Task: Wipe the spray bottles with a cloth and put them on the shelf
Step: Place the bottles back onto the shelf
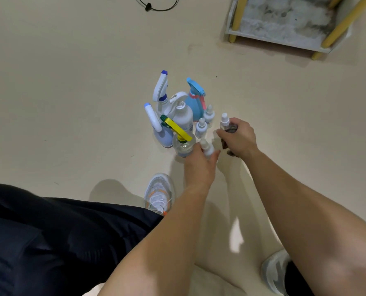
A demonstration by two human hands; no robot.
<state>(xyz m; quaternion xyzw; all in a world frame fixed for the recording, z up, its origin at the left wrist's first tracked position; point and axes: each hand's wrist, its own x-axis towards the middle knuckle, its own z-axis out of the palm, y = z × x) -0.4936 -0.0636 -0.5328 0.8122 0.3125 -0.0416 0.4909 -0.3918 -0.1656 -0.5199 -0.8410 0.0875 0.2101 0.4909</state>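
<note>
Far left, a leg in dark fabric (49, 242) fills the lower corner, with a white sneaker (159, 193) planted on the beige floor (71, 103) just ahead of it. Up to the cluster on the floor now: a lavender trigger bottle (165, 136) at its left edge, a white sprayer with a blue nozzle (161, 88) behind it, a clear bottle with a yellow trigger (183, 146) in front, a white bottle (186, 116) in the middle, a light blue bottle with a pink trigger (196, 103) at the back. Two small white spray bottles (200, 127) stand upright on the right side of the group.

Here is the left hand (200, 165), arm stretched straight forward, back of the hand up, fingers and thumb curled round a small white bottle (207, 149) right beside the clear one. Whether that bottle is off the floor, can't tell.

Just to the right, the right hand (239, 138): forearm coming in from the lower right, wrist bent inward, fingers wrapped round a small capped bottle (224, 120) bundled in a dark grey cloth (231, 129), white cap poking out above the knuckles.

Top right, well apart from it all, a shelf with yellow posts (284, 37)
</note>
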